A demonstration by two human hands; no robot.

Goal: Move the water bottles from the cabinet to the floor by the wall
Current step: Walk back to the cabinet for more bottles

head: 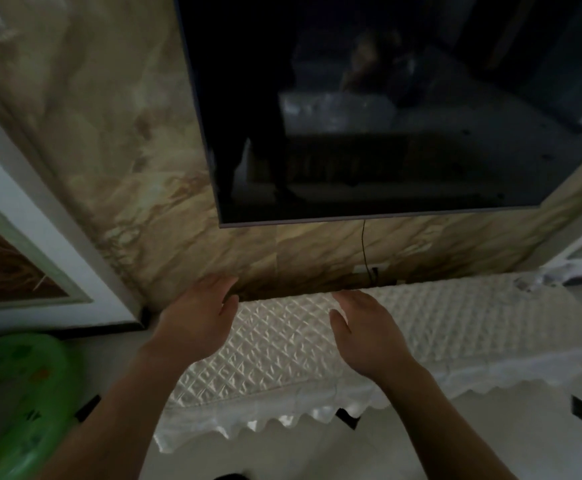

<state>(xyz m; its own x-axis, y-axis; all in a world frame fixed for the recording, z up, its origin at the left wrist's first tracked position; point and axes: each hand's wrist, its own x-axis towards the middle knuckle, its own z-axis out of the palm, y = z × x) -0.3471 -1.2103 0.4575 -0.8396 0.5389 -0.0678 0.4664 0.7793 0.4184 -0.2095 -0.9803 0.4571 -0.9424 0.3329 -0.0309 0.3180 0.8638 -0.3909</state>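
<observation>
Head view looks down on a low cabinet [421, 327] under a quilted white cover [282, 358], set against a marbled wall [127, 168] below a dark television [386, 98]. Both hands reach over the cover, palms facing each other. The left hand [196, 317] has its grip spread and empty; the right hand [369, 330] likewise. A clear, blurred thing, maybe a water bottle [532, 282], sits at the cabinet's far right end, well apart from both hands. A green inflatable ring [16, 403] lies on the floor [490, 445] at left.
</observation>
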